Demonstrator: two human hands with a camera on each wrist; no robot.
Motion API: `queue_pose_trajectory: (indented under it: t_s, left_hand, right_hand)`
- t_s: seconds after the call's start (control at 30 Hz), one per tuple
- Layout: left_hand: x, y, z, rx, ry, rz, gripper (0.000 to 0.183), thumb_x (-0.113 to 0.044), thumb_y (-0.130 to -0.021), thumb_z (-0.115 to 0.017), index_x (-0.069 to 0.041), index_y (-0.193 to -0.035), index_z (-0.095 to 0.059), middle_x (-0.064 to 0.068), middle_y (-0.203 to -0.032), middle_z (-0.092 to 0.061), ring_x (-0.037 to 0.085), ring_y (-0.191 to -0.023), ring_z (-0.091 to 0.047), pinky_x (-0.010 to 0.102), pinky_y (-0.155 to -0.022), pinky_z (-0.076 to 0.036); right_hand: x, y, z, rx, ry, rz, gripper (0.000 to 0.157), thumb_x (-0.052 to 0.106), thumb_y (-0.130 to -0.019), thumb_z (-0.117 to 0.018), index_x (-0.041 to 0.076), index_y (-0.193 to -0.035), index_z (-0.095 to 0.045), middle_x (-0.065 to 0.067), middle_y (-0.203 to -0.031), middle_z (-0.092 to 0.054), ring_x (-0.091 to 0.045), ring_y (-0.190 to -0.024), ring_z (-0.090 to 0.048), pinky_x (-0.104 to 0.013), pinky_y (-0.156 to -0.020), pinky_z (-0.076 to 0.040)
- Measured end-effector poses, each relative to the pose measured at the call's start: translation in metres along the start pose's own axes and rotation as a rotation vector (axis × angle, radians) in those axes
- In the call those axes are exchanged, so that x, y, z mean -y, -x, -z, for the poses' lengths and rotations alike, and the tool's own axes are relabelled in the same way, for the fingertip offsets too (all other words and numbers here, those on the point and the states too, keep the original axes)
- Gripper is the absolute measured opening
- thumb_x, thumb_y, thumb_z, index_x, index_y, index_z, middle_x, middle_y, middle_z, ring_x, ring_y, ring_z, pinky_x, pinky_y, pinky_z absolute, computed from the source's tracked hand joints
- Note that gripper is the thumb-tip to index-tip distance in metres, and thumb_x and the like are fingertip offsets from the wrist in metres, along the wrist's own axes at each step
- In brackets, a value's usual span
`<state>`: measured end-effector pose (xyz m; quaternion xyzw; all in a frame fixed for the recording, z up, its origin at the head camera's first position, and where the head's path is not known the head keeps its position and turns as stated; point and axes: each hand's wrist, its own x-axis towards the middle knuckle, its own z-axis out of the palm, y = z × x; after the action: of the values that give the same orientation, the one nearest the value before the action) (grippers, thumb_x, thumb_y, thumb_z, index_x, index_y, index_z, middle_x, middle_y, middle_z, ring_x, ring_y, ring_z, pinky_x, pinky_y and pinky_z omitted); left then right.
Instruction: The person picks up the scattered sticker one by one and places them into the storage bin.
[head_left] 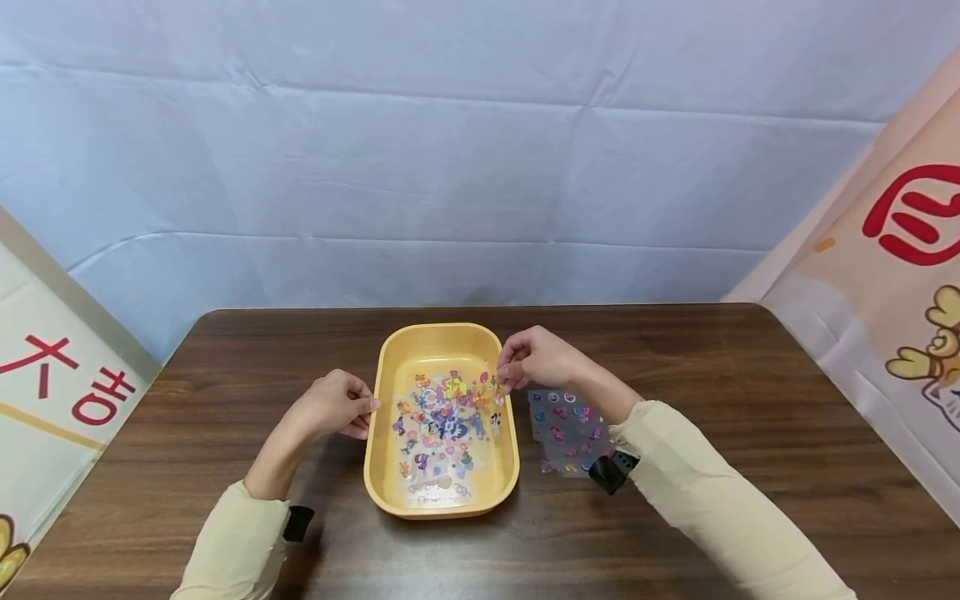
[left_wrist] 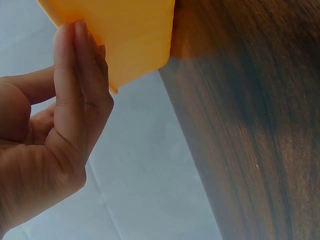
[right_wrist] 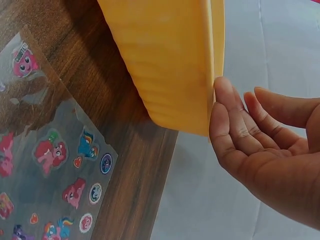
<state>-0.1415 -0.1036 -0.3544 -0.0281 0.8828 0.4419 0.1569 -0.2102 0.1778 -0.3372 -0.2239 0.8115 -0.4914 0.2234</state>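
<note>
A yellow tray point(head_left: 441, 336) stands on the table, holding several overlapping clear sticker sheets point(head_left: 447, 429) printed with small colourful figures. My left hand point(head_left: 334, 403) grips the tray's left rim, thumb at the top edge and fingers along the outer wall; the left wrist view hides the thumb tip. At the tray's upper right side, my right hand point(head_left: 542, 360) pinches the edge of a sticker sheet with thumb and index finger. Its other fingertips point(right_wrist: 220, 117) rest against the outside of the rim. That pinched edge barely shows in the head view.
More clear sticker sheets point(head_left: 562, 433) with pony figures and round badges lie on the dark wooden table point(head_left: 675, 367), right of the tray and partly under the right forearm. A pale cloth point(head_left: 450, 167) hangs behind the table. Printed banners point(head_left: 892, 250) hang at both sides.
</note>
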Motion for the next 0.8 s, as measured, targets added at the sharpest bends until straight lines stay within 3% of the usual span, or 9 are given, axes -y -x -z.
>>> queue_pose_trajectory:
  t_s: [0.37, 0.6, 0.8]
  left_hand:
    - [0.0, -0.001, 0.0, -0.001, 0.004, -0.006, 0.016, -0.003, -0.092, -0.052, 0.01, -0.087, -0.06, 0.013, -0.071, -0.059, 0.015, -0.056, -0.061, 0.033, -0.059, -0.057]
    - [0.0, -0.001, 0.0, -0.001, 0.005, -0.003, 0.016, -0.003, -0.092, -0.053, 0.011, -0.087, -0.06, 0.013, -0.07, -0.059, 0.014, -0.056, -0.061, 0.033, -0.059, -0.057]
    - [0.001, 0.0, 0.0, 0.001, 0.009, -0.001, 0.016, -0.003, -0.092, -0.053, 0.011, -0.087, -0.06, 0.013, -0.07, -0.059, 0.014, -0.055, -0.061, 0.034, -0.059, -0.057]
  right_hand:
    - [0.004, 0.002, -0.001, 0.004, -0.012, 0.004, 0.009, -0.006, -0.087, -0.055, -0.013, -0.089, -0.06, -0.02, -0.079, -0.063, -0.028, -0.071, -0.065, -0.04, -0.07, -0.056]
    - [0.004, 0.005, 0.008, -0.021, -0.021, 0.0, 0.011, -0.004, -0.088, -0.055, -0.014, -0.091, -0.058, -0.02, -0.079, -0.063, -0.031, -0.072, -0.064, -0.039, -0.069, -0.056]
    - [0.001, 0.008, 0.017, -0.048, -0.027, -0.02, 0.008, -0.003, -0.088, -0.056, -0.011, -0.09, -0.059, -0.019, -0.079, -0.061, -0.032, -0.073, -0.063, -0.044, -0.073, -0.055]
